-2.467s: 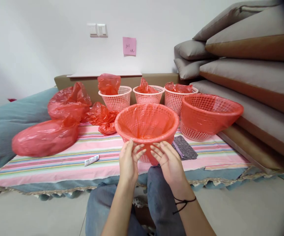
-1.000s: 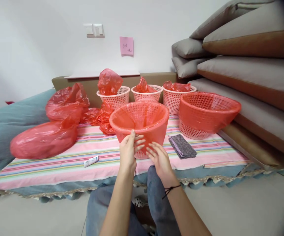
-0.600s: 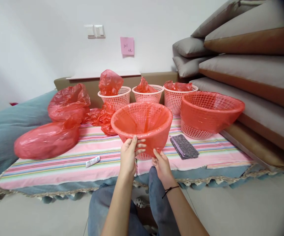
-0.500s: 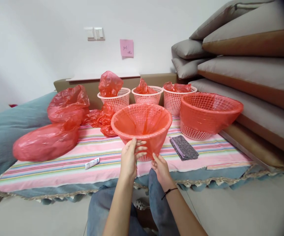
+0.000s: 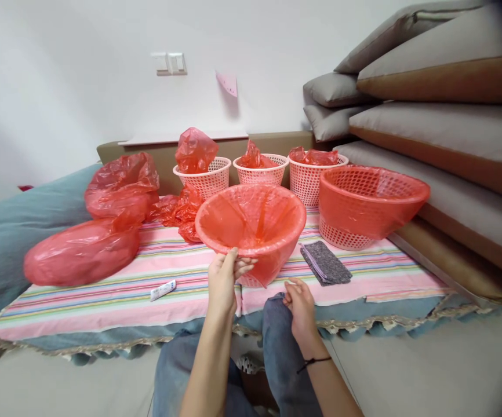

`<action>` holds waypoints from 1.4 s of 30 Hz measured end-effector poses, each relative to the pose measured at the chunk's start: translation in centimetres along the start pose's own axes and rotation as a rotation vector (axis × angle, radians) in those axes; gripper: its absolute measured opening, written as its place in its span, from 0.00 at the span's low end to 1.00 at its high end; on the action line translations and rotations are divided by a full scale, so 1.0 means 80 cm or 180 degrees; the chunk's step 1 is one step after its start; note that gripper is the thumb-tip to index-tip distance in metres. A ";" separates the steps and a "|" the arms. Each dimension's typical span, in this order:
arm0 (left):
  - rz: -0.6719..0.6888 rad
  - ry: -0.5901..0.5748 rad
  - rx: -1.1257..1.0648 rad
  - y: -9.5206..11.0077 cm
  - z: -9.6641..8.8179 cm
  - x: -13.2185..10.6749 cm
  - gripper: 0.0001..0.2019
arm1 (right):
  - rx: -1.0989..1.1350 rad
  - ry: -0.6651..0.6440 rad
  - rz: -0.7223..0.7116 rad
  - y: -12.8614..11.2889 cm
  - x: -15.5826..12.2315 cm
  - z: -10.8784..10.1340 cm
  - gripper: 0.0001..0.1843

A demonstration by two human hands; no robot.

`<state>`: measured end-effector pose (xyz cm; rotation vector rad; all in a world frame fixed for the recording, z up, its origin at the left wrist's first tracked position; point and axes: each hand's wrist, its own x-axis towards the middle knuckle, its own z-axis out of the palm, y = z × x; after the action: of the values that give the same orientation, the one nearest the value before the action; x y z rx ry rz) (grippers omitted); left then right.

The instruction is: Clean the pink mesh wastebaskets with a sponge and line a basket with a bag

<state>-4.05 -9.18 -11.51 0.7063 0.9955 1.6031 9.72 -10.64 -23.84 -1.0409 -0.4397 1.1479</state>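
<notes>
In front of me a pink mesh basket (image 5: 251, 282) stands on the striped cloth, lined with a red plastic bag (image 5: 277, 263) folded over its rim. My left hand (image 5: 227, 278) grips the near rim, thumb at the top and fingers across the front. My right hand (image 5: 299, 301) is apart from the basket, below and right of it near my knee; its fingers are loosely curled, slightly apart, with nothing visible in them. A dark grey zipped pouch (image 5: 326, 263) lies to the right of the basket.
A second bag-lined basket (image 5: 350, 234) stands at right beside stacked cushions (image 5: 437, 127). Behind are three pink baskets (image 5: 259, 175) with red bags inside. Puffed red bags (image 5: 83, 252) and a small white tube (image 5: 163, 289) lie left. A pink note (image 5: 227, 84) hangs on the wall.
My right hand has let go of the bag's lower edge and moved right and down. The left hand has shifted slightly left on the rim. The wall note has curled up.
</notes>
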 end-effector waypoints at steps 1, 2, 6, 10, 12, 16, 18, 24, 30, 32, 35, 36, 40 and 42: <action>-0.0068 -0.0007 -0.0008 0.004 -0.007 0.003 0.16 | 0.0015 0.0068 -0.0083 -0.009 -0.002 -0.003 0.17; -0.0139 -0.0029 -0.0006 0.008 -0.014 0.006 0.15 | 0.0036 0.0094 -0.0157 -0.020 -0.005 -0.004 0.17; -0.0336 -0.0189 -0.0021 0.021 -0.033 0.016 0.12 | 0.0210 -0.0275 -0.0403 -0.069 -0.035 0.008 0.14; -0.0317 -0.0205 -0.0195 0.023 -0.033 0.018 0.11 | 0.0318 -0.0740 -0.0360 -0.099 -0.066 0.030 0.14; -0.0292 -0.0185 -0.0260 0.021 -0.030 0.016 0.12 | 0.0404 -0.0778 -0.0269 -0.103 -0.072 0.036 0.15; -0.0154 -0.0140 -0.0321 0.018 -0.024 0.001 0.16 | 0.0348 -0.0696 -0.0227 -0.102 -0.067 0.034 0.19; -0.0077 -0.0109 -0.0204 0.015 -0.019 -0.014 0.19 | 0.0223 -0.0586 -0.0238 -0.097 -0.058 0.028 0.21; -0.0386 -0.0436 0.0506 -0.003 0.002 -0.047 0.26 | -0.0171 -0.0323 0.0022 -0.060 -0.028 0.002 0.27; -0.0133 -0.0624 0.0916 -0.018 0.008 -0.036 0.24 | -0.0687 -0.0211 0.0539 -0.022 -0.006 -0.016 0.36; -0.0034 -0.0726 0.0885 -0.019 0.003 -0.031 0.23 | -0.0627 -0.0171 0.0559 -0.018 -0.003 -0.020 0.37; 0.0048 -0.0765 0.0892 -0.020 -0.004 -0.026 0.21 | -0.0396 -0.0247 0.0549 -0.018 0.000 -0.022 0.35; 0.0050 -0.0765 0.0932 -0.020 -0.005 -0.026 0.21 | -0.0322 -0.0287 0.0534 -0.019 0.001 -0.022 0.34; 0.0216 -0.0664 0.1403 -0.017 -0.010 -0.035 0.20 | -0.0232 -0.0332 0.0443 -0.014 0.006 -0.020 0.30; 0.0702 -0.0312 0.1735 -0.011 -0.013 -0.045 0.18 | -0.0272 -0.0282 0.0429 -0.007 0.009 -0.021 0.29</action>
<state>-3.58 -12.87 -12.62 1.2896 1.3340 1.4684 11.58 -10.77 -24.38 -1.1101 -0.4983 1.3084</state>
